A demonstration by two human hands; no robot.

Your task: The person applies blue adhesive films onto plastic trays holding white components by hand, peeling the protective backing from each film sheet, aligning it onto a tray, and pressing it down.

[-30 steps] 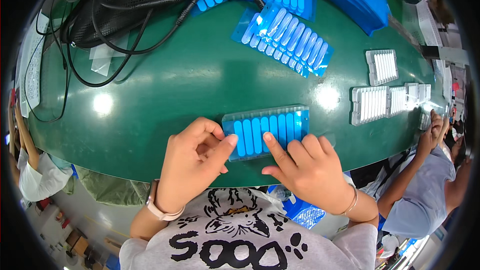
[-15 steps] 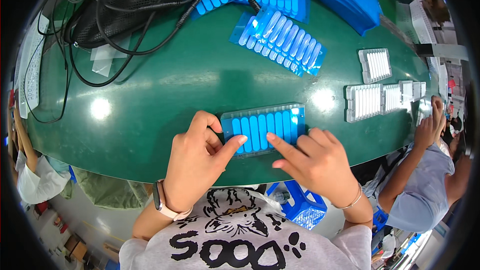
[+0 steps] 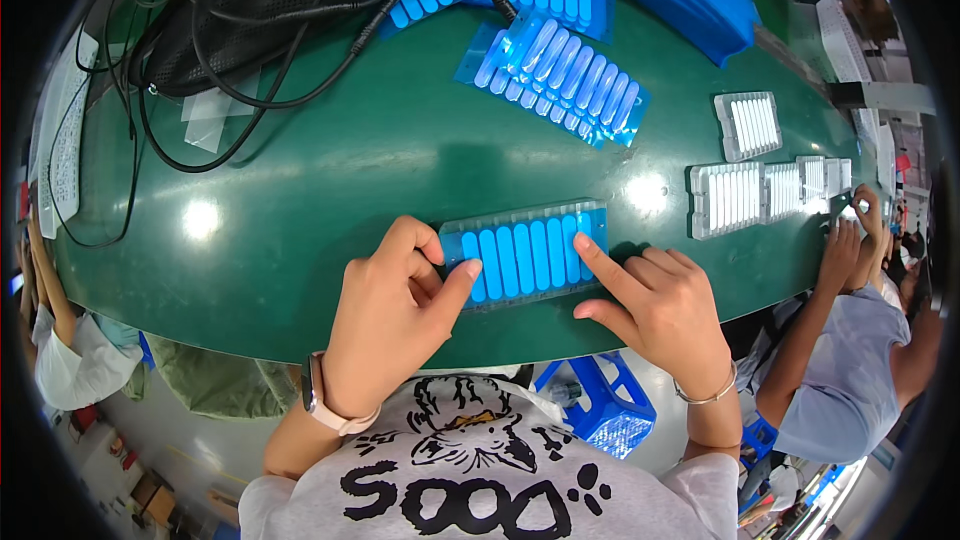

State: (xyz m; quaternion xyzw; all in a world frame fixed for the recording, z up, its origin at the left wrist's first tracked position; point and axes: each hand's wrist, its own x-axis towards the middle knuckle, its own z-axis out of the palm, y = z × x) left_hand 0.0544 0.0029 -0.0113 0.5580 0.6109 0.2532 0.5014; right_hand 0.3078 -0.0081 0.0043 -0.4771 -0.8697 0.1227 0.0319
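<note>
One clear tray sits up front on the green table, blue strips lined across it. Left hand pinches its left end, thumb on top, index bent; right hand, gripping nothing, thumb spread, lays a straight index finger near the right end. Farther right, clear trays carry white strips.
</note>
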